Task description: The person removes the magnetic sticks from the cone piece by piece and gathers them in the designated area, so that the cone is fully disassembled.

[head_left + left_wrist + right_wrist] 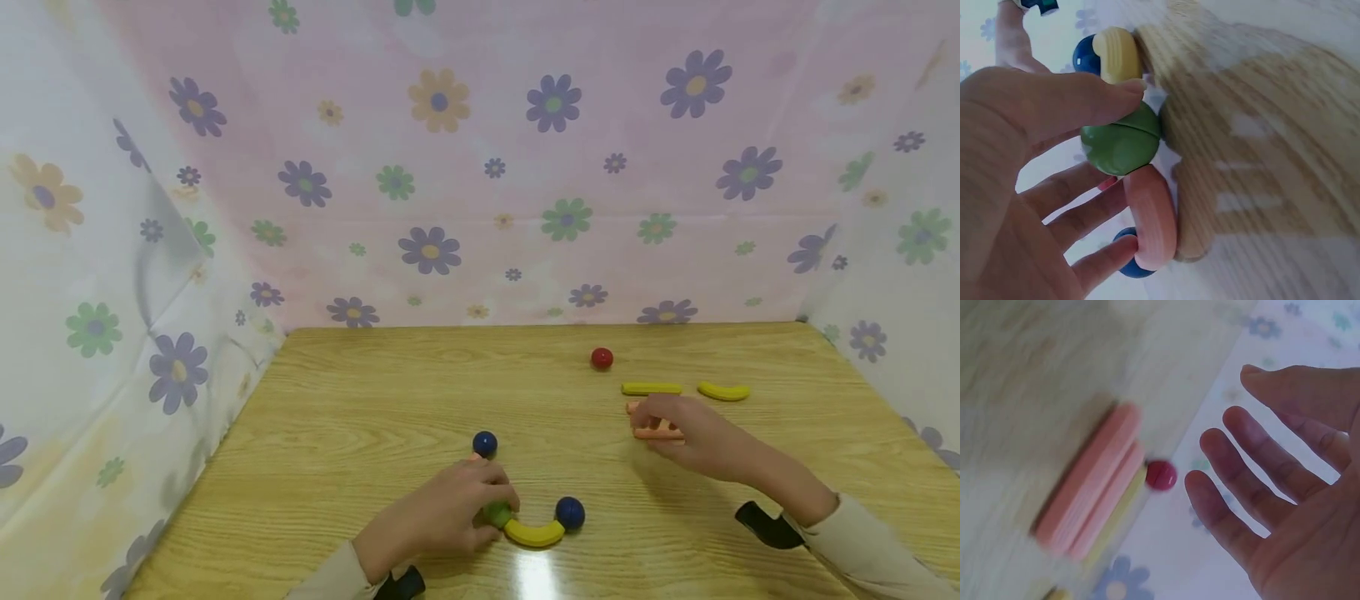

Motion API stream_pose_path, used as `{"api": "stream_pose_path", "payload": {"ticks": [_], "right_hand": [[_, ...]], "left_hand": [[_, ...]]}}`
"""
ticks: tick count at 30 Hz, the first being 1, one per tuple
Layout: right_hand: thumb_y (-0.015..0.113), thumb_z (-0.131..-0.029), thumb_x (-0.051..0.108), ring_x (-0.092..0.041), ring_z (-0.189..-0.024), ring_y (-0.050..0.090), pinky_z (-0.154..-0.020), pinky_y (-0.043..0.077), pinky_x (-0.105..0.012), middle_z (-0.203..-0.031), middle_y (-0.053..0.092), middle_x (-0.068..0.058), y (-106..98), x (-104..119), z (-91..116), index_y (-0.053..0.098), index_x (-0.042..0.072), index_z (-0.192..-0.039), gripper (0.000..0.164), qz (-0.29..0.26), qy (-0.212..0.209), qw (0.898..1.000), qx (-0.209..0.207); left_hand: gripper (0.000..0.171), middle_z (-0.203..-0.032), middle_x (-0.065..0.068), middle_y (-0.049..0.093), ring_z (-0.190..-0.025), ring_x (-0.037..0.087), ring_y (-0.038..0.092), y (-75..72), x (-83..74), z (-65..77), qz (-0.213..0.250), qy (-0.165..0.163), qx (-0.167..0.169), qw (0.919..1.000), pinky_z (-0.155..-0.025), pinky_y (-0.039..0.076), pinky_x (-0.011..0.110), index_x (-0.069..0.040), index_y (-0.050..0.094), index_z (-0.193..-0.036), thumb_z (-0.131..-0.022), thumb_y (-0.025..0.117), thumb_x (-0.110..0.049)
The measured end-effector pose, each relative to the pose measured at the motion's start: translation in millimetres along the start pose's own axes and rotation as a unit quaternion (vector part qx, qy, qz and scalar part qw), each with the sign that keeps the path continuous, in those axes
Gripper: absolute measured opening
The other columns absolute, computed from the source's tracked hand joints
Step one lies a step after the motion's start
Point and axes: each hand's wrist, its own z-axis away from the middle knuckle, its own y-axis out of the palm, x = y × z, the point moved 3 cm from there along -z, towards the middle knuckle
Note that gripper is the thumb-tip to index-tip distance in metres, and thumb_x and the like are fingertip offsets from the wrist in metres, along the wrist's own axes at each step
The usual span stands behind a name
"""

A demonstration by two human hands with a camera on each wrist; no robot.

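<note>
My left hand (pixel 453 507) holds a green ball (pixel 1124 140) between thumb and fingers, low over the table. One side of the ball meets a curved yellow piece (pixel 535 534), whose other end reaches a blue ball (pixel 570 514). In the left wrist view a curved salmon piece (pixel 1152 215) runs from the green ball to a second blue ball (pixel 485 443), and a fingertip overlaps its far end. Over on the right, my right hand (pixel 697 435) hovers above two straight salmon sticks (pixel 1088 481) lying side by side, its fingers loosely spread and holding nothing.
Behind the salmon sticks lie a straight yellow stick (pixel 651 388) and a curved yellow piece (pixel 723 391). A red ball (pixel 602 358) sits farther back on the wooden table (pixel 375 383). Flower-patterned cloth (pixel 480 200) encloses the back and sides.
</note>
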Motion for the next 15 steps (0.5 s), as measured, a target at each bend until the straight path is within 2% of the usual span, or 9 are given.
{"api": "stream_pose_path", "payload": {"ticks": [4, 8, 15], "right_hand": [[0.072, -0.081, 0.003, -0.011, -0.083, 0.056, -0.067, 0.050, -0.030, -0.098, 0.060, 0.004, 17, 20, -3, 0.061, 0.018, -0.102, 0.028, -0.020, -0.019, 0.998, 0.051], [0.070, -0.085, 0.005, -0.012, -0.088, 0.056, -0.072, 0.049, -0.031, -0.102, 0.059, 0.004, 34, 35, -6, 0.060, 0.016, -0.106, 0.026, -0.058, -0.004, 0.993, 0.101], [0.070, -0.085, 0.007, -0.009, -0.089, 0.056, -0.072, 0.050, -0.027, -0.106, 0.056, 0.003, 58, 47, -10, 0.059, 0.017, -0.110, 0.030, -0.084, -0.012, 0.987, 0.138]], "left_hand": [[0.024, -0.105, -0.009, 0.057, -0.089, 0.001, 0.052, 3.5, -0.8, -1.9, -0.001, 0.005, 0.004, 1.0000, -0.077, 0.042, 0.014, -0.025, 0.068, -0.102, -0.081, 0.077, -0.023], [0.019, -0.104, -0.010, 0.058, -0.088, -0.001, 0.051, 6.7, -2.4, -3.8, 0.000, 0.007, 0.010, 0.9999, -0.075, 0.041, 0.012, -0.025, 0.069, -0.101, -0.083, 0.075, -0.023], [0.018, -0.102, -0.010, 0.059, -0.087, -0.001, 0.051, 9.7, -3.8, -6.2, -0.007, 0.008, 0.010, 0.9999, -0.072, 0.039, 0.012, -0.026, 0.070, -0.103, -0.085, 0.072, -0.028]]}}
